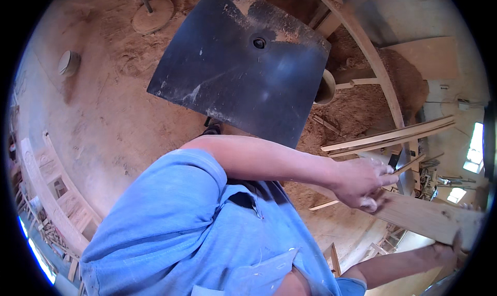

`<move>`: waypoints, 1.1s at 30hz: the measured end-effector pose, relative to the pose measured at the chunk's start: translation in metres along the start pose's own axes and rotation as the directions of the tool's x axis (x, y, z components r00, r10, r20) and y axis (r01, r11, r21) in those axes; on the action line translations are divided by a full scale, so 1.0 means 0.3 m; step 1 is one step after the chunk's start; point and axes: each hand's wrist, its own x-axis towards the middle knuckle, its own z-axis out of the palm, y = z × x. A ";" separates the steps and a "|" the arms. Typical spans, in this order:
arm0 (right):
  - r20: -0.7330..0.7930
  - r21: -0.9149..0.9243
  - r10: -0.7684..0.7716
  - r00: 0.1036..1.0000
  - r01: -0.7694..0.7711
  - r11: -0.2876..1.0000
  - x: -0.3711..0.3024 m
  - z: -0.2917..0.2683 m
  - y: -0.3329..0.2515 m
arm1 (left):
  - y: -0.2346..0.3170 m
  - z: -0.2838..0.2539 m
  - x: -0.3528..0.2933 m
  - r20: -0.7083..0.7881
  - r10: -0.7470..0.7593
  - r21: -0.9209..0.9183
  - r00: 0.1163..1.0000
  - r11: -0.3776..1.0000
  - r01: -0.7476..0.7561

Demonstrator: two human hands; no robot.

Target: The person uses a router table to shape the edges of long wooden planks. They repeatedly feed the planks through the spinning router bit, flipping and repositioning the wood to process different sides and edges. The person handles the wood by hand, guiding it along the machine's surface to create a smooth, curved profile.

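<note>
A pale wooden board [424, 213] runs across the right side, at a slant toward the rim. My left hand [365, 185] reaches over from the left and grips the board, its fingers partly curled at the upper face and edge. At the lower right, my right hand [459, 250] holds the board's near edge close to its far end. That hand is small, dim and cut into by the dark rim, so its fingers show only in part. Beyond the left hand lie long thin wooden strips [388, 135].
A dark flat machine table [233, 73] with a round opening [259, 42] and sawdust stands ahead. Sawdust heaps [352, 109] lie to its right, beside a curved wooden piece [370, 53]. A round base with a post [152, 16] and carved panels [57, 192] are at left.
</note>
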 end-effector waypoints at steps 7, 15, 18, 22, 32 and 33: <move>-0.050 -0.567 0.227 0.973 -0.215 0.795 -0.434 0.643 0.654 | -0.037 -0.264 0.095 -0.229 -0.297 -0.441 0.927 0.881 0.173; 0.421 -0.521 0.016 0.907 0.228 0.823 -0.934 1.026 0.977 | -0.328 -0.330 -0.392 -0.326 -0.945 -0.930 0.039 0.328 0.167; 0.520 -0.509 0.077 0.851 0.237 0.827 -1.017 1.002 1.051 | -0.443 -0.261 -0.599 -0.279 -0.960 -0.954 -0.020 0.275 0.118; 0.605 -0.490 0.171 0.778 0.194 0.850 -1.020 0.934 1.113 | -0.496 -0.166 -0.648 -0.280 -0.942 -0.959 -0.186 0.263 0.108; 0.778 0.013 0.290 0.558 -0.475 0.880 -0.427 0.720 1.119 | -0.363 -0.105 -0.084 -0.471 -0.596 -0.651 0.651 0.732 0.199; 0.755 0.105 0.289 0.589 -0.543 0.833 -0.369 0.690 1.089 | -0.388 -0.039 -0.062 -0.413 -0.565 -0.629 0.714 0.744 0.225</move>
